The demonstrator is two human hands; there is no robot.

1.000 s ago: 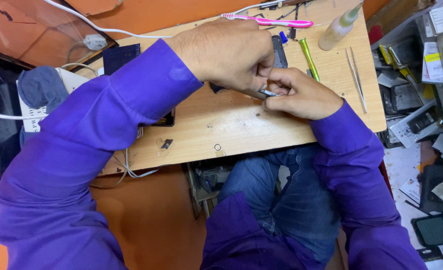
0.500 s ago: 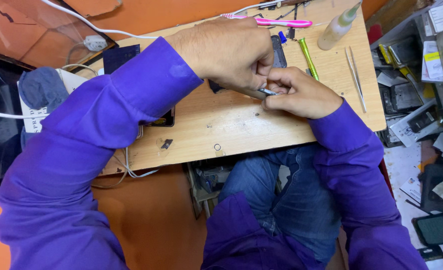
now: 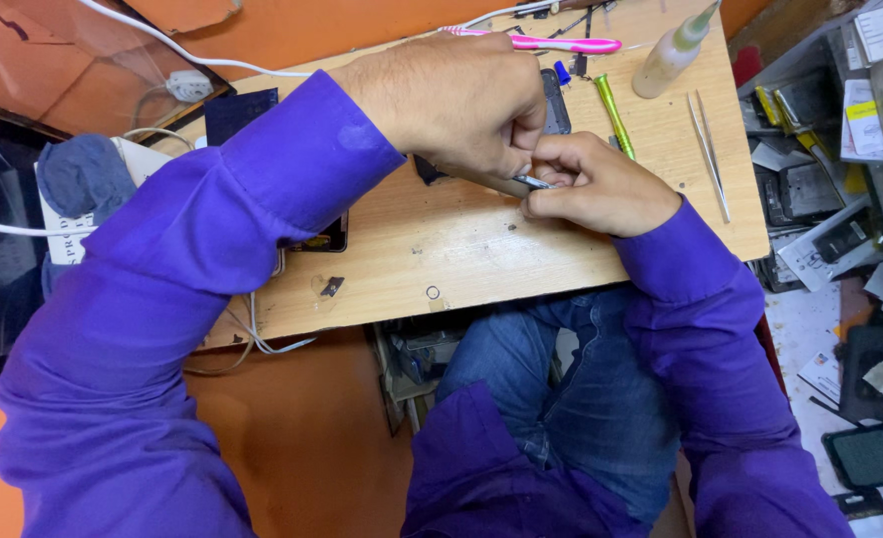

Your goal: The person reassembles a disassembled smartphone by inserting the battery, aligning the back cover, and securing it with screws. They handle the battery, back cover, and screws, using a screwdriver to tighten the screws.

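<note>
My left hand [image 3: 451, 100] is closed around a thin metal tool [image 3: 533, 181] whose tip points at my right hand. My right hand [image 3: 596, 184] is curled into a fist just beside it, pinching something small that the fingers hide. Both hands meet over the middle of a small wooden table [image 3: 481, 249]. A dark flat device [image 3: 555, 100] lies partly under my left hand. Both arms wear purple sleeves.
A green screwdriver [image 3: 613, 115], a pink toothbrush [image 3: 561, 44], a squeeze bottle [image 3: 671, 50] and metal tweezers [image 3: 709, 149] lie on the table's far right. A dark phone [image 3: 324, 237] sits under my left sleeve. Cluttered shelves of parts [image 3: 830, 149] stand to the right.
</note>
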